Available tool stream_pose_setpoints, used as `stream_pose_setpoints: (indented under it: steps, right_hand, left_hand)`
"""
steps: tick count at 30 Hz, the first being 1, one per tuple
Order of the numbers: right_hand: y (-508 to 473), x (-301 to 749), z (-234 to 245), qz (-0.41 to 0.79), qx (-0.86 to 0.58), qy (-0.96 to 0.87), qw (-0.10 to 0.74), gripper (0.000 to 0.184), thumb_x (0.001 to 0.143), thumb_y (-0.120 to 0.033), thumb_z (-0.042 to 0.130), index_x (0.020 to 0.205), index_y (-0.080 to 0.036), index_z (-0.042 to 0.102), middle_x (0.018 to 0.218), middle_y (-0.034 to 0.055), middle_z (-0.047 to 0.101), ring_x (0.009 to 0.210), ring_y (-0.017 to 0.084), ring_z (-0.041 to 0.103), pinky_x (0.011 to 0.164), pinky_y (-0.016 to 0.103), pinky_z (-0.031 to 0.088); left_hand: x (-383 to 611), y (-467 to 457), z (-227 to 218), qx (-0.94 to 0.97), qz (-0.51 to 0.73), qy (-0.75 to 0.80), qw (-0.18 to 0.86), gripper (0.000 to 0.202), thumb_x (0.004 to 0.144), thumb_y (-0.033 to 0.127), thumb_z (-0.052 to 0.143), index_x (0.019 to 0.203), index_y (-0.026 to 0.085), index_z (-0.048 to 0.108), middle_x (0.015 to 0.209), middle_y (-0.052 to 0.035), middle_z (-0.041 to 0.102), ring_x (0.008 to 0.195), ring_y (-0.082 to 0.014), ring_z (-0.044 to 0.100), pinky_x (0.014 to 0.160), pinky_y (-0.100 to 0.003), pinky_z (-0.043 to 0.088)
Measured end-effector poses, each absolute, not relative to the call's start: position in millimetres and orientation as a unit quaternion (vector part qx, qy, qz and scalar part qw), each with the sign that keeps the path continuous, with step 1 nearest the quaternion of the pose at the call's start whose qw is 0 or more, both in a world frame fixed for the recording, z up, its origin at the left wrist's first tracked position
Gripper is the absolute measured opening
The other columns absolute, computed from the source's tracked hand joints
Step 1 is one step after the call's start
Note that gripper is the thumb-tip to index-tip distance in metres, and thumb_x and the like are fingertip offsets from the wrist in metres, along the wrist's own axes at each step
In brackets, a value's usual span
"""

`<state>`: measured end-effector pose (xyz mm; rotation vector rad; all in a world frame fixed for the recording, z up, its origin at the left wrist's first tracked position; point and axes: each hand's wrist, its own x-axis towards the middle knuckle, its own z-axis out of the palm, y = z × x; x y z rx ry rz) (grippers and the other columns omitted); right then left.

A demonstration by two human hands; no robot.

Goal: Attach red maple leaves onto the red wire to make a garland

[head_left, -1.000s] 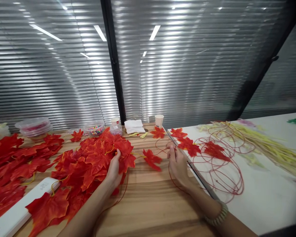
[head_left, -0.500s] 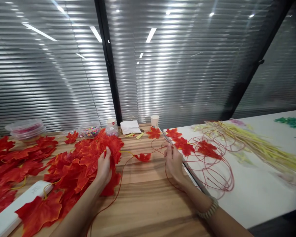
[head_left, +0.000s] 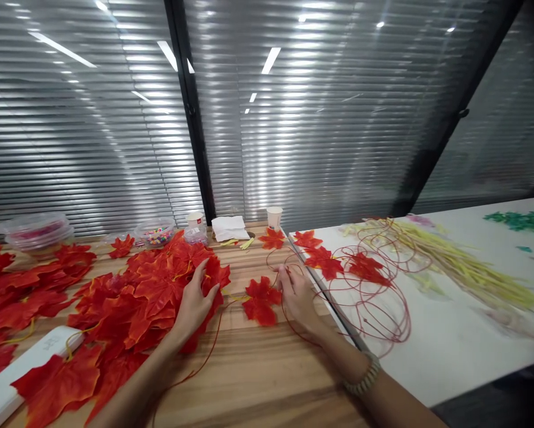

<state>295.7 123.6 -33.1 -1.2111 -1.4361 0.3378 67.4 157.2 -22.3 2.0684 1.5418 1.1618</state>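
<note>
My left hand point(head_left: 194, 304) rests at the right side of a heap of red artificial maple leaves point(head_left: 153, 285), its thumb and index finger apart; its other fingers are partly hidden. In front of it, a single maple leaf point(head_left: 262, 301) on a yellow stem lies on the wooden table between my hands. My right hand point(head_left: 299, 297) is closed in a pinch on a thin red cord point(head_left: 288, 321) just right of that leaf. Loops of the cord spread over the white table to the right, with a few more leaves among them.
A white box-shaped object point(head_left: 30, 371) lies at the left, partly under leaves. Along the back stand clear plastic containers point(head_left: 35, 230), a bead tub point(head_left: 155, 233), paper cups point(head_left: 274, 218) and white tissue point(head_left: 229, 228). Yellow stems point(head_left: 454, 255) and green pieces point(head_left: 523, 219) lie on the white table point(head_left: 463, 351).
My left hand's thumb and index finger have spread apart. The single leaf now lies flatter and more fully in view. My right hand has shifted slightly left, toward that leaf.
</note>
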Motion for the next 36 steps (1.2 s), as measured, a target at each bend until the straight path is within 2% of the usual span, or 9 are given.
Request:
stream_pose_setpoints:
  steps: [5,10,15,19,22,27,32,36]
  right_hand:
    - [123,297,-29,0.131,-0.506,-0.643,0.560,0.033,0.091,-0.034,0.031,0.082,-0.017,0.058,0.062,0.0008,0.055,0.058,0.014,0.051,0.058,0.026,0.039]
    - [122,299,-25,0.094,-0.494,-0.663,0.555,0.030,0.090,-0.030,0.033,0.081,-0.017,0.058,0.060,0.0010,0.054,0.058,0.014,0.052,0.058,0.025,0.038]
    - [121,298,-27,0.058,-0.494,-0.644,0.582,0.029,0.090,-0.029,0.034,0.080,-0.017,0.058,0.063,0.0022,0.057,0.061,0.015,0.053,0.060,0.025,0.039]
    - [122,296,-26,0.048,-0.490,-0.638,0.591,0.030,0.090,-0.029,0.033,0.080,-0.016,0.059,0.063,0.0027,0.058,0.061,0.014,0.054,0.060,0.025,0.040]
    - [123,297,-25,0.046,-0.498,-0.634,0.590,0.030,0.090,-0.029,0.033,0.080,-0.017,0.058,0.070,0.0045,0.060,0.065,0.015,0.055,0.062,0.026,0.041]
    - [123,299,-27,0.046,-0.514,-0.632,0.577,0.031,0.090,-0.029,0.033,0.080,-0.016,0.059,0.068,0.0051,0.061,0.063,0.016,0.055,0.060,0.027,0.041]
    - [121,298,-26,0.041,-0.506,-0.649,0.567,0.031,0.089,-0.029,0.033,0.081,-0.017,0.061,0.071,0.0061,0.063,0.062,0.016,0.055,0.060,0.027,0.041]
    - [120,299,-25,0.025,-0.507,-0.652,0.563,0.032,0.089,-0.029,0.033,0.080,-0.016,0.061,0.069,0.0057,0.062,0.061,0.016,0.054,0.059,0.027,0.040]
  left_hand:
    - [68,156,-29,0.782,0.371,0.495,0.074,0.062,0.076,0.019,0.050,0.133,0.016,0.024,0.133,-0.0123,0.037,0.123,-0.0223,0.035,0.101,-0.039,0.030]
    - [72,153,-34,0.817,0.319,0.474,0.075,0.065,0.074,0.016,0.050,0.134,0.016,0.022,0.133,-0.0133,0.036,0.123,-0.0230,0.034,0.101,-0.040,0.030]
    - [76,148,-41,0.844,0.276,0.456,0.056,0.063,0.077,0.015,0.046,0.134,0.019,0.022,0.131,-0.0127,0.040,0.118,-0.0251,0.039,0.096,-0.043,0.034]
    - [73,150,-47,0.851,0.277,0.444,0.042,0.057,0.077,0.017,0.044,0.132,0.016,0.028,0.129,-0.0140,0.043,0.115,-0.0255,0.042,0.094,-0.042,0.036]
    - [71,150,-46,0.846,0.281,0.451,0.052,0.057,0.078,0.019,0.044,0.132,0.016,0.028,0.129,-0.0147,0.043,0.116,-0.0259,0.042,0.093,-0.042,0.037]
    - [73,145,-36,0.830,0.289,0.470,0.087,0.061,0.075,0.017,0.048,0.132,0.016,0.026,0.129,-0.0150,0.042,0.117,-0.0252,0.041,0.095,-0.042,0.035]
    - [78,140,-34,0.806,0.336,0.469,0.128,0.060,0.072,0.016,0.053,0.129,0.014,0.031,0.113,-0.0127,0.054,0.108,-0.0218,0.049,0.094,-0.039,0.036]
    - [80,137,-29,0.766,0.382,0.491,0.163,0.058,0.071,0.025,0.058,0.125,0.015,0.038,0.107,-0.0099,0.059,0.103,-0.0220,0.052,0.092,-0.039,0.037]
